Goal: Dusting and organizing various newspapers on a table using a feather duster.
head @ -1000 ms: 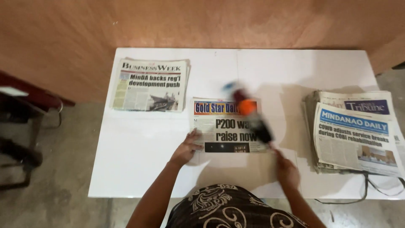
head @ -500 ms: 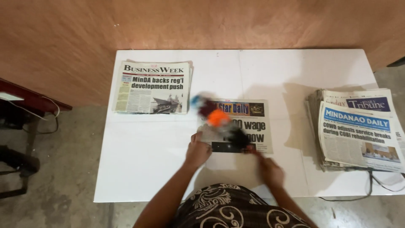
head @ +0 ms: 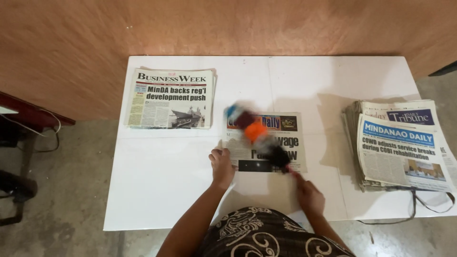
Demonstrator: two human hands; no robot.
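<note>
A folded newspaper (head: 285,143) lies in the middle of the white table (head: 166,181). My left hand (head: 222,164) presses on its lower left corner. My right hand (head: 309,195) grips the thin handle of a multicoloured feather duster (head: 254,129), whose blurred blue, dark red, orange and black head lies across the paper's upper left part.
A neat stack of newspapers (head: 170,98) sits at the table's back left. A thicker, untidy stack (head: 400,143) rests at the right edge, with a cord (head: 428,204) hanging below it. A wooden wall (head: 228,28) runs behind; dark furniture (head: 19,143) stands to the left.
The duster has swept leftward across the middle newspaper, from its right side to its upper left. My right hand moved left with it; my left hand stayed on the paper's corner.
</note>
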